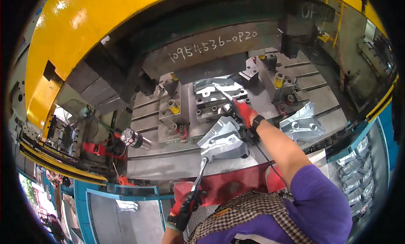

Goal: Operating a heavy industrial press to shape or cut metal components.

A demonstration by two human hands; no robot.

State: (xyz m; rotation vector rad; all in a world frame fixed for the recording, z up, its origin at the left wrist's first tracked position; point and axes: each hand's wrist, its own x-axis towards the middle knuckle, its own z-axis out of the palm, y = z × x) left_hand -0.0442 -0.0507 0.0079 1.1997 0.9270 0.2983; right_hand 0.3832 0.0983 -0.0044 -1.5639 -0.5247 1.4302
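My left hand (185, 204), in a red and black glove, is closed around the dark handle of a long silver hand tool (200, 175). Its flat rounded end touches the near edge of a formed sheet-metal part (223, 138) on the press bed. My right hand (243, 111), in a red glove, reaches forward, fingers wrapped round a similar slim silver tool (225, 94). That tool's tip meets a shiny sheet-metal part (207, 86) in the lower die (211, 113). The exact kind of both tools is unclear. Another formed part (301, 126) lies right of my right forearm.
The dark upper die (206, 52) hangs over the lower one, inside a yellow press frame (63, 24). Guide posts with yellow collars (174, 107) flank the die. A silver cylinder (143, 142) lies left. Stacked metal parts (358, 176) fill the right side; one part (126, 206) sits lower left.
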